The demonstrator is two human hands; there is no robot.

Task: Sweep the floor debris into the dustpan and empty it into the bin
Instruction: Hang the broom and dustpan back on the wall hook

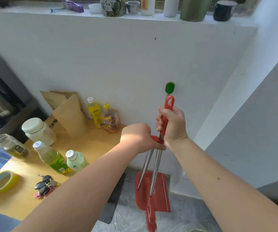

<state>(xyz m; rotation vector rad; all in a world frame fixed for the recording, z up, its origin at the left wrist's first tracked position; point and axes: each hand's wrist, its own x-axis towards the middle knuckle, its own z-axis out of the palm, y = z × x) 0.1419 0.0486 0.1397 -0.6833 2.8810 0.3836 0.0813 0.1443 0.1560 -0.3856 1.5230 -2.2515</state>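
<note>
The broom [168, 108] and dustpan [160, 203] look light and easy to swing: thin stiff metal shafts, hard red plastic, soft bristles, best held at the red grips up top. The right hand [171, 124] has its fingers wrapped round the broom's grip; the left hand [139, 137] clasps the dustpan's handle top. Both tools reach down to the grey floor [129, 215] by the white wall [118, 64] — right of the cluttered wooden tabletop [93, 148].

red broom [155, 171] and red dustpan [162, 196] upright, just beside each other.

Forearms outstretched, left grip [140, 136] clasping dustpan handle [145, 168], right grip [172, 124] clasping broom handle [168, 102]
</note>
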